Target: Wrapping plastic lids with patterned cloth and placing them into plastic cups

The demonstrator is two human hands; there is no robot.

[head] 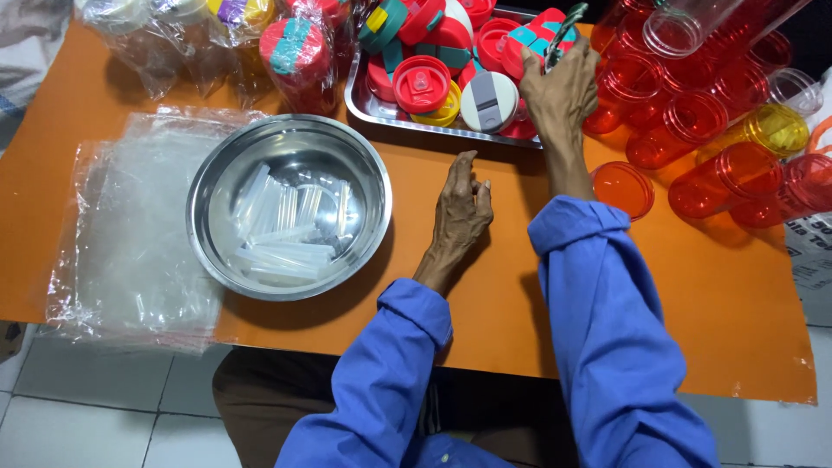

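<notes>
- The right hand (562,87) is reaching out at about 1 o'clock, over the near right corner of the metal tray (364,102).
- Its fingers are closing around a red and teal lid (544,36), gripping it by the edge above the tray.
- The left hand (461,211) is resting at the centre on the orange mat (693,295), fingers loosely curled and holding nothing.
- It is lying just to the 3 o'clock side of the steel bowl (290,208), close but not touching.
- The bowl is holding a heap of clear plastic straws (282,230).
- The tray, at 12 o'clock, is carrying more lids in red, teal, yellow and grey.
- Red tumblers (693,117) are lying piled at 2 o'clock, mouths facing the person, with a yellow tumbler (767,130) among them.
- One tumbler (622,186) is lying just right of the right forearm.
- Clear bags (130,251) are lying flat at 9 o'clock, beside the bowl.
- Bagged tumblers (299,56) are standing at 11 o'clock, left of the tray.
- Blue sleeves are covering both forearms.
</notes>
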